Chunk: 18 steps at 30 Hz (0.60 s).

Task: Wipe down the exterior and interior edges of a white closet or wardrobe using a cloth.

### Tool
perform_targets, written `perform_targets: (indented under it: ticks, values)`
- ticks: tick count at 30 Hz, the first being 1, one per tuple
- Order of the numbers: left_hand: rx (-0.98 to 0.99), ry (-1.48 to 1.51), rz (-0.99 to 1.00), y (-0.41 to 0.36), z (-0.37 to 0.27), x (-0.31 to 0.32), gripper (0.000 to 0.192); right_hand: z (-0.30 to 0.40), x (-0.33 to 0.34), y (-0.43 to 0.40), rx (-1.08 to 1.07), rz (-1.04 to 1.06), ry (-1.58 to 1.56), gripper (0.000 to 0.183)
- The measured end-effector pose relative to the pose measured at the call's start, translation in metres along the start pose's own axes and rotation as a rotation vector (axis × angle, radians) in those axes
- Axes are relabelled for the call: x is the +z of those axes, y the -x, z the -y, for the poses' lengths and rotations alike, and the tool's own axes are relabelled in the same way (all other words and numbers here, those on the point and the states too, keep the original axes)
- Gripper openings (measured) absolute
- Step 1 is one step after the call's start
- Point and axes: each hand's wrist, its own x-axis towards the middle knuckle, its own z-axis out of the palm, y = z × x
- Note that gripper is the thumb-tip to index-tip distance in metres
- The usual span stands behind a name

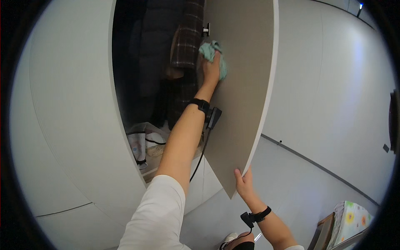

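Note:
My left hand [211, 67] presses a crumpled green cloth [222, 67] against the inner face of an open wardrobe door [240, 87], just below a metal hinge [206, 29]. Its fingers are partly hidden by the cloth. Lower down, my right hand [244, 182] grips the free edge of the same door near its bottom corner, thumb on the inner face. Each wrist wears a black strap with a small cabled device. Inside the wardrobe, left of the door, hang a dark plaid garment [187, 40] and a dark padded garment [156, 53].
Clear plastic bags [137, 145] lie on the wardrobe's floor. A closed white door panel [72, 93] stands on the left. At lower right is a wooden piece of furniture with a flowered cover [351, 223]. A pale wall [337, 78] rises on the right.

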Motion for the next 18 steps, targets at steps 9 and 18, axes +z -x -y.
perform_targets:
  ticks: [9, 18]
  values:
    - [-0.151, -0.192, 0.009, 0.002, 0.030, 0.012, 0.084, 0.002, -0.007, 0.012, -0.087, -0.147, 0.055, 0.053]
    - [-0.193, -0.117, -0.177, -0.089, 0.031, 0.019, 0.073, 0.015, 0.002, 0.012, -0.075, -0.166, 0.051, 0.042]
